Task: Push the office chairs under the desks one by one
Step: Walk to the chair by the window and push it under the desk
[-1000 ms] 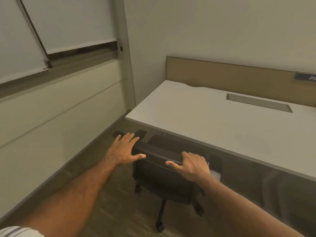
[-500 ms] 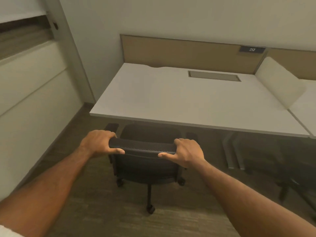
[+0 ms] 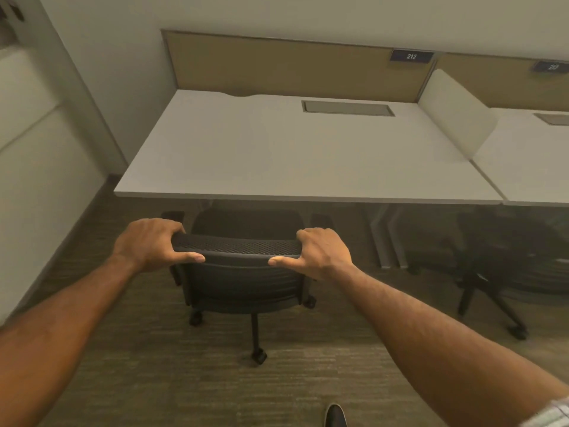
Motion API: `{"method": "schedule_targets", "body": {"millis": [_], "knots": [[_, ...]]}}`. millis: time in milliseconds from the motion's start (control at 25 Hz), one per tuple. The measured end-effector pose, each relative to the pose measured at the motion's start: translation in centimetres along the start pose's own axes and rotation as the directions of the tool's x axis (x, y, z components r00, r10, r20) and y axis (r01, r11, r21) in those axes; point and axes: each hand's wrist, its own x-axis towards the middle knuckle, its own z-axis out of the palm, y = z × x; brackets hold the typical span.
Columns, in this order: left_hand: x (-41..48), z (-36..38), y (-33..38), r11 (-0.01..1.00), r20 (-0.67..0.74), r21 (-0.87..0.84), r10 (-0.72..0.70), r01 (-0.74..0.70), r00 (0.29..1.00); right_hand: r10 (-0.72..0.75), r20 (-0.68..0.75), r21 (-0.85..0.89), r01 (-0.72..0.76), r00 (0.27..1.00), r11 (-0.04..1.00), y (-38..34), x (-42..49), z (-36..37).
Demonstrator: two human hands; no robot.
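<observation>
Both hands grasp the top edge of the office chair's point(image 3: 240, 282) backrest: the left hand point(image 3: 151, 245) wraps the left corner and the right hand point(image 3: 323, 252) the right corner, fingers curled over the far side and thumbs lying along the near side, pointing toward each other. Below the hands, the chair's castors rest on the carpet point(image 3: 184, 380). Just beyond the hands, the seat reaches under the front edge of the white desk point(image 3: 277, 155), while the backrest stands on the near side of that edge. To the right of the right hand, a second chair point(image 3: 505, 251) sits under the neighbouring desk point(image 3: 532, 167). Farther off, a grey hatch point(image 3: 348, 107) is set into the desktop, a white divider point(image 3: 455, 115) separates the desks, and a tan panel point(image 3: 292, 69) carries a plate point(image 3: 411, 56) reading 212.
</observation>
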Motion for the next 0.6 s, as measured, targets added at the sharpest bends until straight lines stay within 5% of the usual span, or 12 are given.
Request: {"method": "schedule_targets", "body": {"millis": [600], "knots": [[6.2,0.8,3.5,0.987,0.010,-0.060,0.150,-0.149,0.989,0.113,-0.081,-0.008,-0.114,0.990,0.993,4.3,-1.5,-0.5]]}}
